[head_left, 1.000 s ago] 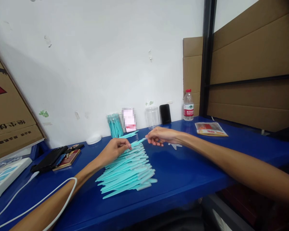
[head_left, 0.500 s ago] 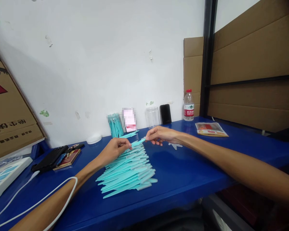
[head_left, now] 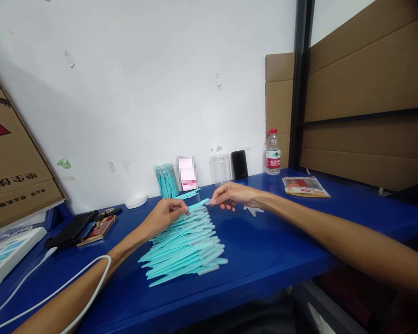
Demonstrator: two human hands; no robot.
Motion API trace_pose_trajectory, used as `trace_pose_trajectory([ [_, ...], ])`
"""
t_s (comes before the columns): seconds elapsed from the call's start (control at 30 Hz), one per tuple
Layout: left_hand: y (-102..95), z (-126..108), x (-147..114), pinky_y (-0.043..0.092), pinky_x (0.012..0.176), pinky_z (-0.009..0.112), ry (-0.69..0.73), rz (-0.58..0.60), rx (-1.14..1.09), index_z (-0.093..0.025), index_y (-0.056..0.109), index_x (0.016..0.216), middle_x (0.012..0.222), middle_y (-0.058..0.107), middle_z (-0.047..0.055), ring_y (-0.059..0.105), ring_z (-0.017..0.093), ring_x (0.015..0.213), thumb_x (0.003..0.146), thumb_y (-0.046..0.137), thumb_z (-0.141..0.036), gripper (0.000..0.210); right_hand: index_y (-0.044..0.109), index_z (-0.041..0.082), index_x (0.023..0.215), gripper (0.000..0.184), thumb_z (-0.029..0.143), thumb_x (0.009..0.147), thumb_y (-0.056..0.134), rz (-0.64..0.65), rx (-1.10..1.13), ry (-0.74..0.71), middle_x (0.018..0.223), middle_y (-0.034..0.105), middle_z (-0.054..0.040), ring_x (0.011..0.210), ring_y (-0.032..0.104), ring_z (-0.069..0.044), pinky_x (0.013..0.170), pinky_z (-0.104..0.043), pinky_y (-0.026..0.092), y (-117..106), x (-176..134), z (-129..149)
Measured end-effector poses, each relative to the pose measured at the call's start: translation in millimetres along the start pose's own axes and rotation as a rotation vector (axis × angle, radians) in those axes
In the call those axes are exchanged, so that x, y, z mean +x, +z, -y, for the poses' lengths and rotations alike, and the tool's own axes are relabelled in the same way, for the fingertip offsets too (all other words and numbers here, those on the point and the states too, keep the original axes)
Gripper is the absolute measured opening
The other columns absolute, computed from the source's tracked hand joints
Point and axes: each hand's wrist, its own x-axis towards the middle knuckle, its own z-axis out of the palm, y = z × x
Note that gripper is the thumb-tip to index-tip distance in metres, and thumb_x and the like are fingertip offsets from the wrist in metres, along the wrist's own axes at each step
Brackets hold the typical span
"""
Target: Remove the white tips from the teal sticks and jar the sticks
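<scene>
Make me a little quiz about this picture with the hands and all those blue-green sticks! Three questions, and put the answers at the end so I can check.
1. What does the left hand hold?
A) a black pouch
B) a turquoise stick
C) a white lid

2. True or false: the water bottle has a red cap.

3. Fill in the blank: seen from the camera, the jar of sticks stands to the ____ of the propped-up phone.

Key: 1. B; 2. True; 3. left
</scene>
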Motion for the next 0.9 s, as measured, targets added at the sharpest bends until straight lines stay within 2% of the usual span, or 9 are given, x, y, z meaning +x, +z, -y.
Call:
trace_pose_trajectory([
  [0.9, 2.3, -2.3, -1.6, 0.022, 0.044, 0.022, 0.015, 0.037, 0.009, -0.015, 0.064, 0.080, 0.043, 0.032, -0.008, 0.026, 0.007, 0.040, 0.090, 0.047, -0.047, 0.037, 0.068, 0.015, 0.080, 0.019, 0.033, 0.074, 0.073, -0.044, 0.071, -0.012, 0.060, 0.057, 0.0023, 0.048, 0.048, -0.006, 0.044, -0.019, 0.037, 7.5, -2.5, 6.0],
])
